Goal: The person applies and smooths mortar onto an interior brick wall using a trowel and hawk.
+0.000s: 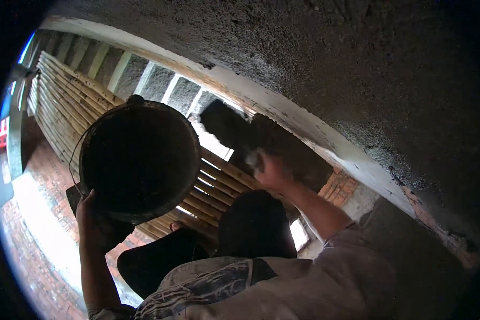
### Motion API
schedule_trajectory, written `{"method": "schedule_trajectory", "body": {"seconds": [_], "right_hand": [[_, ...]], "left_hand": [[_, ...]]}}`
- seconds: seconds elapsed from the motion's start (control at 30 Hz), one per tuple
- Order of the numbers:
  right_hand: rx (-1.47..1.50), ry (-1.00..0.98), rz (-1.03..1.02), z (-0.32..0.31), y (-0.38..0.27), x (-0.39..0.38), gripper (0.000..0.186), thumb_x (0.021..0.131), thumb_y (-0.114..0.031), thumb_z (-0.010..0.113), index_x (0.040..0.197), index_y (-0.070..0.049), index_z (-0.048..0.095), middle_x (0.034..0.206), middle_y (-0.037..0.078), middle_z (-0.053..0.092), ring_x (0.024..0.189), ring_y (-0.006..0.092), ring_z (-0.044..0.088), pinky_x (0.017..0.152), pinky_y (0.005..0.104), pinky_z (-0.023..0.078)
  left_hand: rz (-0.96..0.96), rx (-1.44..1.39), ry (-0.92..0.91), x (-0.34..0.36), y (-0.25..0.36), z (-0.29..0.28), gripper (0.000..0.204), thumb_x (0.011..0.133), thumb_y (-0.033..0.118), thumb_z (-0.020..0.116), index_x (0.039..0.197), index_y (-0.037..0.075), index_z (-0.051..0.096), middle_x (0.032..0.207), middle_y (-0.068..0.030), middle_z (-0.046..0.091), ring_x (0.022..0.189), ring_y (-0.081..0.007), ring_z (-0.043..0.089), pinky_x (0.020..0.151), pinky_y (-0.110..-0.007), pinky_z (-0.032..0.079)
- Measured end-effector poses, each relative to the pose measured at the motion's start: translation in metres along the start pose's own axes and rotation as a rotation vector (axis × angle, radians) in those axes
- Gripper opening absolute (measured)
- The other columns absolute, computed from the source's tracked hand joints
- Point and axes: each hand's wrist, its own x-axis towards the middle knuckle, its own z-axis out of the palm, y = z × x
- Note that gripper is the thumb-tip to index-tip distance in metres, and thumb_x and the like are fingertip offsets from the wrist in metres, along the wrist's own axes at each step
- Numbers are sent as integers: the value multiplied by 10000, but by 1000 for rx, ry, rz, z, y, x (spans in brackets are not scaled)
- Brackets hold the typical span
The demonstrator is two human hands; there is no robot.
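A dark round bucket [191,165], its inside in deep shadow and its thin wire handle hanging at the left, is tipped toward me. My left hand [86,209] is closed at its lower left edge, gripping it; a dark flat piece [114,232] shows beside that hand, its kind unclear. In the middle, my right hand [273,170] is wrapped round the grip of a dark trowel [225,122], blurred by motion. The trowel's blade points up and left, apart from the bucket. What the bucket contains is hidden by shadow.
A platform of bamboo poles [64,101] lies below, with gaps between poles. Right of the trowel is a dark board [301,154]. A rough grey plastered wall [378,80] with a pale lower band runs across the upper right. Brickwork [48,250] shows far below at left.
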Motion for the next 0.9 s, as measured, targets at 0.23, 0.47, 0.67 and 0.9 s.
{"method": "schedule_trajectory", "body": {"seconds": [0.23,0.47,0.67,0.9], "right_hand": [[-562,-43,-701,48,-97,95,150,784,-224,485,847,-95,529,785,107,566,691,284,568,604,411,444],[-29,28,22,-2,86,-3,489,707,-156,572,1170,-22,491,919,136,628,718,285,590,650,350,477],[382,-453,356,5,178,-76,365,702,-121,638,1045,-49,538,738,50,579,592,131,516,525,271,412],[804,-575,665,43,176,-33,190,684,-110,601,868,-75,571,611,32,519,476,131,418,434,254,339]], "left_hand": [[-26,108,9,-18,4,17,336,883,226,499,1113,-18,524,996,-124,603,848,-194,566,766,-294,431],[2,103,41,-17,10,12,329,891,202,489,1097,-53,521,992,-135,600,815,-190,571,750,-288,439],[8,156,53,12,-5,-14,331,891,208,494,1097,-50,518,978,-133,600,791,-183,569,732,-284,442],[-31,-34,-42,16,-27,-33,339,883,239,514,1090,-29,536,983,-120,613,811,-184,577,723,-284,443]]}}
